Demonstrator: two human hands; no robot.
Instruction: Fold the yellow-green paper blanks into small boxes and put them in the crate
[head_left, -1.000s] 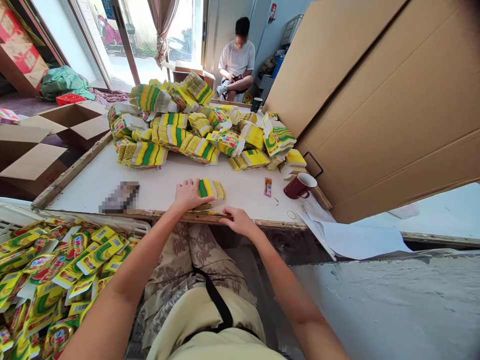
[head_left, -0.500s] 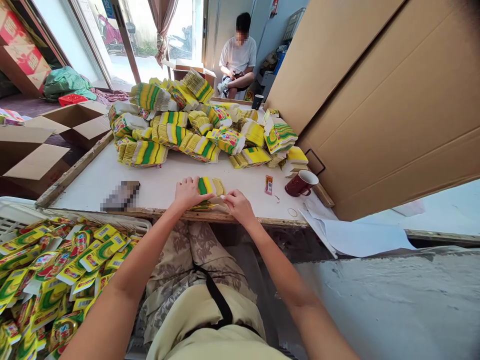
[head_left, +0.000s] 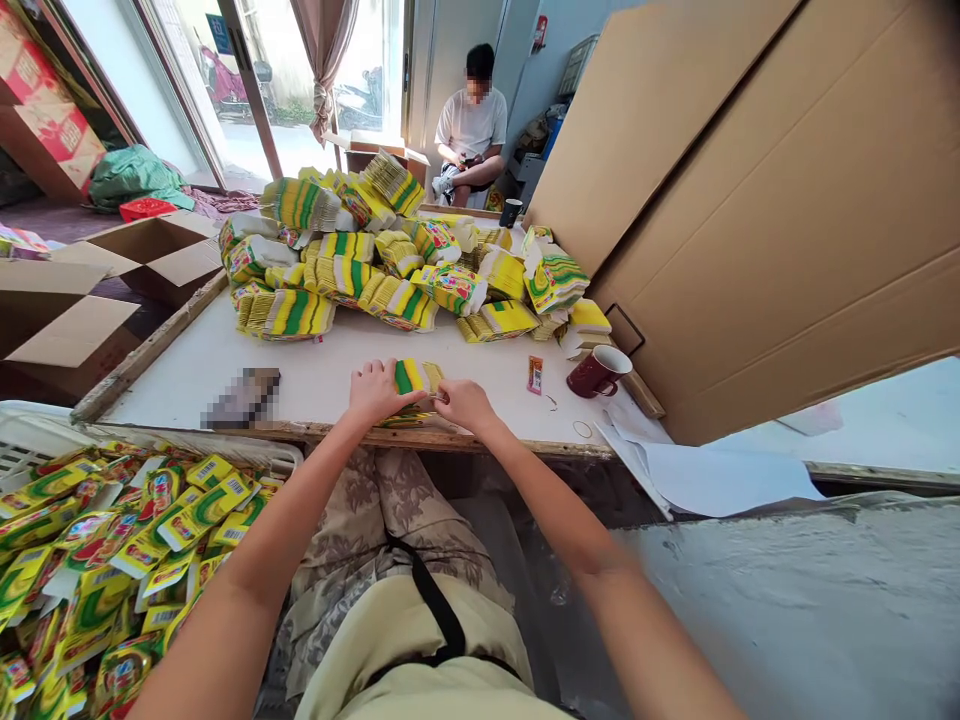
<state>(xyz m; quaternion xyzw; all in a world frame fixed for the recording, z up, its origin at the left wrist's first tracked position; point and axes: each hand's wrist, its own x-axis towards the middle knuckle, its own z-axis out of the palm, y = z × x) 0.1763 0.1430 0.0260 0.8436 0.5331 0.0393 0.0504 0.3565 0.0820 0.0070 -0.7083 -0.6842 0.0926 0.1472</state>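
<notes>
A small stack of yellow-and-green packets [head_left: 414,378] lies at the near edge of the white table [head_left: 315,365]. My left hand [head_left: 377,391] rests on the stack's left part, fingers curled over it. My right hand [head_left: 465,402] grips the stack's right end, fingers closed on it. Behind them a big heap of bundled yellow-and-green packets [head_left: 375,255] covers the far half of the table.
A maroon mug [head_left: 596,372] and a small orange packet [head_left: 535,374] stand right of my hands. A white basket of loose packets [head_left: 105,540] is at the lower left. Large cardboard sheets [head_left: 750,200] lean at the right. Open cartons [head_left: 112,270] lie left. A person sits at the back [head_left: 470,125].
My right hand has moved from the table's front edge up and left onto the right end of the stack. My left hand has stayed on the stack.
</notes>
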